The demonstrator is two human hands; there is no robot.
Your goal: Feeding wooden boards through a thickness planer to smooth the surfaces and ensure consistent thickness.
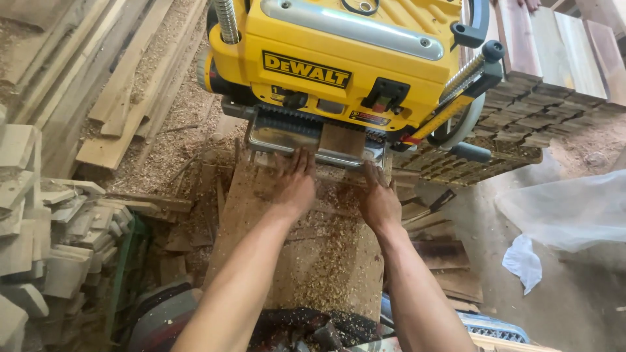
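Both of our hands lie flat, palms down and fingers stretched forward, gripping nothing: our left hand [295,184] presses on the sawdust-strewn wooden board [306,254] just before the metal infeed table [277,138] of the yellow thickness planer [339,58], its fingertips touching the table's edge, and our right hand [379,199] rests just beside it on the same board, fingers reaching toward a short wooden piece [342,140] that sits in the planer's mouth (its far end is hidden inside the machine). Left of us stand stacks of small pale wood blocks [45,241]; behind the planer, on the right, lies a stack of planed boards [561,65], and a clear plastic sheet [567,208] lies on the floor nearby.
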